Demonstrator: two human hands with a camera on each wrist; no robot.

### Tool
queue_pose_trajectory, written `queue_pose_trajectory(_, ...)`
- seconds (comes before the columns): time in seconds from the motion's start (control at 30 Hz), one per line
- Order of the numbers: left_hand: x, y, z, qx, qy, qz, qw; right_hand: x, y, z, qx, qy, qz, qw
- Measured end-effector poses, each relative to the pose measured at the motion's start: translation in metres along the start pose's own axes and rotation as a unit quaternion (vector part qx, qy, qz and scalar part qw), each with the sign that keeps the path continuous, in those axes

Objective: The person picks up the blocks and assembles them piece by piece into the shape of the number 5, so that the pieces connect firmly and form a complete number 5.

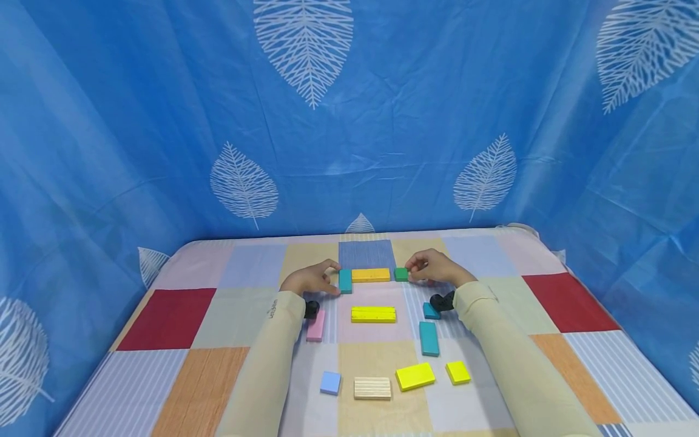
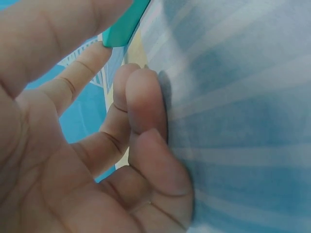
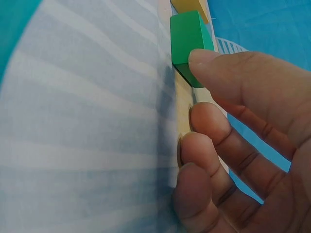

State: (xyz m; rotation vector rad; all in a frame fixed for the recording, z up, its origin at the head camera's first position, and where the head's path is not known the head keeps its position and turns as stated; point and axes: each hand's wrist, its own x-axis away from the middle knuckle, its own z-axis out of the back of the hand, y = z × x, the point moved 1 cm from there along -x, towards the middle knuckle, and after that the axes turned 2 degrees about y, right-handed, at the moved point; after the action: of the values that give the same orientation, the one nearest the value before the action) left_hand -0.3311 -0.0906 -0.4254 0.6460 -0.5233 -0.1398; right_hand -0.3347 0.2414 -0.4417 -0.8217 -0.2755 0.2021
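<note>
At the far part of the table my left hand [image 1: 311, 279] pinches a teal block [image 1: 345, 281] by its two ends, thumb near and index finger far; its other fingers curl against the cloth in the left wrist view. An orange-yellow block [image 1: 371, 275] lies crosswise, its left end against the teal one. To the right of it, across a small gap, is a small green block [image 1: 401, 274]. My right hand [image 1: 437, 267] holds this green block at its right side. The right wrist view shows the thumb [image 3: 228, 73] on the green block; the index finger is partly hidden behind.
Nearer lie a bright yellow block [image 1: 374, 314], a pink block [image 1: 315, 326], a small teal block [image 1: 431, 311], a longer teal block [image 1: 429, 338], a blue block [image 1: 330, 383], a ridged wooden block [image 1: 372, 388] and two yellow blocks [image 1: 415, 376]. A blue curtain [image 1: 349, 152] hangs behind the table.
</note>
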Motion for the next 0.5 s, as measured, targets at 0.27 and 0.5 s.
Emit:
queue_pose_trajectory(0.27, 0.0005, 0.001, -0.0002, 0.002, -0.002, -0.003, 1.0, -0.0034, -0.0001, -0.0019, -0.003, -0.002, 0.013, 0.9999)
queue_pose_trajectory(0.5, 0.0007, -0.0001, 0.0, 0.009, -0.001, 0.002, 1.0, -0.0055, -0.0033, -0.0042, -0.004, -0.002, 0.012, 0.9999)
